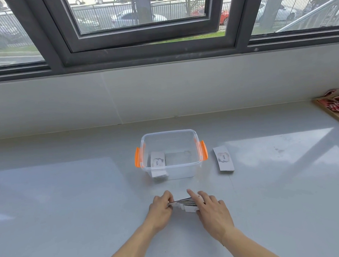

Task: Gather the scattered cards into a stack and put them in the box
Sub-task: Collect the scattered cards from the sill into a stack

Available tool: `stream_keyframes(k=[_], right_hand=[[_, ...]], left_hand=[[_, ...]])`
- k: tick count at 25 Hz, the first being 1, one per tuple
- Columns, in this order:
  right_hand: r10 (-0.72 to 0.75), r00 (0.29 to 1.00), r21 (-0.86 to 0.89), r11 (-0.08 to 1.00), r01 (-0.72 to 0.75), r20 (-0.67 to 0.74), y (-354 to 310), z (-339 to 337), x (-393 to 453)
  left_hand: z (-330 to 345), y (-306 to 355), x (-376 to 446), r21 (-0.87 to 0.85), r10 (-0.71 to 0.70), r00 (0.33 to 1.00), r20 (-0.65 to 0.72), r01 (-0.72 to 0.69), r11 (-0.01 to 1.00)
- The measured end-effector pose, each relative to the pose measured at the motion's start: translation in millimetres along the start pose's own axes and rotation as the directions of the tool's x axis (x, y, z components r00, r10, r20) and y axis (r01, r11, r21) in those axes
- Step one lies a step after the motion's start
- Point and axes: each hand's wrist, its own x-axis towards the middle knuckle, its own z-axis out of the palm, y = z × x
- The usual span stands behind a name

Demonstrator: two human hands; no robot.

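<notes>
As seen from the head camera, both hands closed on a loose bundle of cards [186, 203] standing on edge on the grey table [69, 194], near its front. Left hand [161, 206] pinching the left end of the bundle between thumb and curled fingers; right hand [211, 209] cupped over the right end, index finger stretched forward along the top edges. Cards uneven, a few corners sticking out below. Beyond the hands, apart from them: clear box [171, 155] with orange handles, lid off, holding one stack of cards [157, 161] against its left wall. Just right of the box, flat on the table: another stack [223, 159], top card printed "love". Far right edge: wooden tray [330, 112] of red packets.
</notes>
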Motion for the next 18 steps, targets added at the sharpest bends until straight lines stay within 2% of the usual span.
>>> stream_keyframes(k=[5,14,18], right_hand=[[0.039,0.999,0.011,0.999,-0.039,0.010,-1.5,-2.7,-1.5],[0.057,0.998,-0.030,0.998,-0.057,0.016,-6.3,-7.1,-1.1],[0.037,0.999,-0.031,0.999,-0.037,0.002,-9.6,-8.7,-7.3]], left_hand=[[4.8,7.7,3.9,-0.010,0.081,0.995,0.059,-0.080,0.997],[6.3,27.7,1.0,0.008,0.060,0.982,0.178,-0.063,0.998],[6.9,26.0,1.3,-0.009,0.068,0.979,0.190,-0.068,0.998]])
